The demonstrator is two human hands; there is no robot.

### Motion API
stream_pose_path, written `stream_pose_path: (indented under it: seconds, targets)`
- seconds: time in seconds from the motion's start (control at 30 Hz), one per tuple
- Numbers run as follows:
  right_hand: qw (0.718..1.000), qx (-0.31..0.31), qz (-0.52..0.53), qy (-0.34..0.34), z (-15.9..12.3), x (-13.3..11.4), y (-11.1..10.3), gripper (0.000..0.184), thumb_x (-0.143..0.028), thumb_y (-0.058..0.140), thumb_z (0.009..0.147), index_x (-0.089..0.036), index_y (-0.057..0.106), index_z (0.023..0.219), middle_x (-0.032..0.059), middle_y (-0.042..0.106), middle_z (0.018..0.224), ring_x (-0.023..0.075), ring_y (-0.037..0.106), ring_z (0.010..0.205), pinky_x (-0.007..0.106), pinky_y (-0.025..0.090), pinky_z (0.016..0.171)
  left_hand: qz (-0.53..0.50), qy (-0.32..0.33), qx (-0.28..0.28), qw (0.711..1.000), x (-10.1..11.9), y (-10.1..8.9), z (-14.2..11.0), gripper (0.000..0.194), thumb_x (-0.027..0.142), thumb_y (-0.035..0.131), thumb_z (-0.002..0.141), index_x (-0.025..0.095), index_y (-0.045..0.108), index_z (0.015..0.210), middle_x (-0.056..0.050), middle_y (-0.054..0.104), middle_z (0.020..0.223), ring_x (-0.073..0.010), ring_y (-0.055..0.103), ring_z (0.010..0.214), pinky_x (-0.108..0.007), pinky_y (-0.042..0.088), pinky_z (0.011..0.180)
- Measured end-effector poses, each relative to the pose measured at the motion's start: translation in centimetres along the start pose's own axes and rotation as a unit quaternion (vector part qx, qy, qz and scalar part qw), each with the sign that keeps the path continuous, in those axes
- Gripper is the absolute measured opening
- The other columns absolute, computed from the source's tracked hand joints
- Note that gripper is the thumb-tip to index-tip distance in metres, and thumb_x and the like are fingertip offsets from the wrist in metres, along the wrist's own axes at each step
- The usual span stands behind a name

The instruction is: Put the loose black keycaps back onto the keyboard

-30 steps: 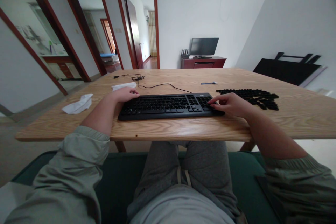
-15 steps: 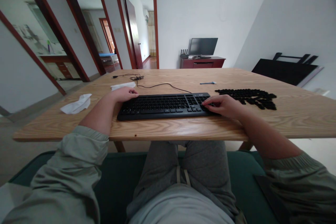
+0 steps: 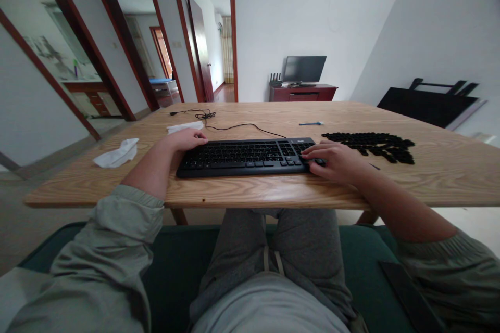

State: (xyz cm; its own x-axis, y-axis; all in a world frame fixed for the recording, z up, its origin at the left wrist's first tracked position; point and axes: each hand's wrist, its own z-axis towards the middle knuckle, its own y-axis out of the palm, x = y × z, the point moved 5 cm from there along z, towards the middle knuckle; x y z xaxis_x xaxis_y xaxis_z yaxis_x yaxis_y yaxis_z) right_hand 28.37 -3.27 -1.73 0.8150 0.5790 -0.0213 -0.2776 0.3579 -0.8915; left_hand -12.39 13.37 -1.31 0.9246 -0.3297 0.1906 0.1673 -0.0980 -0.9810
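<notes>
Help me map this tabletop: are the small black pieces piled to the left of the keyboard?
No, the small black pieces lie to the right of the keyboard.

Room light: I get soft, cool, rather dim light; its source I can't tell.
Far doorway [image 3: 217, 57]: brighter than the room, pale sheen on its open door [image 3: 200, 44].
Desk [image 3: 269, 191]: faint glare along the near edge.
Keyboard [image 3: 234, 158]: dark; I lose fine detail.
Right wall [image 3: 433, 26]: greyer than the far wall [image 3: 292, 10].
Side edges: lens stretch tilts the left door frame [image 3: 84, 36]; I find the right sleeve [image 3: 449, 270] soft.
</notes>
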Motion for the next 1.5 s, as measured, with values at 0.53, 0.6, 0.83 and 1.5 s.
stream_pose_path:
  seconds: [0.53,0.6,0.83,1.5]
  targets:
    - [0.998,-0.006,-0.066,0.000,0.0,-1.5,0.1,0.034,-0.027,0.055,0.085,-0.019,0.079,0.108,0.0085,0.075,0.112,0.0291,0.069,0.100,0.044,0.052,0.094,0.015,0.024,0.002,1.000,-0.6,0.2,0.6,0.056,0.060,0.048,0.079,0.021,0.073,0.109,-0.006,0.074,0.115,-0.0234,0.068,0.101,-0.029,0.050,0.090]
    - [0.998,0.001,-0.062,0.007,-0.2,-1.1,0.4,0.034,-0.027,0.054,0.085,-0.019,0.078,0.108,0.0082,0.075,0.112,0.0292,0.068,0.101,0.044,0.052,0.094,0.014,0.020,0.003,1.000,-0.7,0.3,0.6,0.055,0.059,0.047,0.080,0.021,0.073,0.111,-0.006,0.074,0.116,-0.0229,0.067,0.103,-0.028,0.049,0.092]
    - [0.997,0.041,0.000,0.072,-0.3,0.3,0.9,0.028,-0.030,0.056,0.086,-0.025,0.078,0.102,0.0053,0.077,0.102,0.0249,0.070,0.095,0.038,0.053,0.089,0.011,0.011,0.003,1.000,-0.5,0.1,0.4,0.055,0.058,0.047,0.080,0.021,0.072,0.112,-0.006,0.073,0.118,-0.0231,0.067,0.106,-0.028,0.048,0.096]
    - [0.976,0.025,0.142,0.165,0.5,2.9,1.3,0.026,-0.036,0.063,0.079,-0.020,0.077,0.094,0.0060,0.075,0.082,0.0208,0.066,0.070,0.033,0.050,0.064,0.018,0.011,-0.003,1.000,0.3,-0.2,-0.1,0.056,0.058,0.048,0.080,0.018,0.072,0.110,-0.007,0.073,0.117,-0.0235,0.067,0.102,-0.027,0.050,0.088]
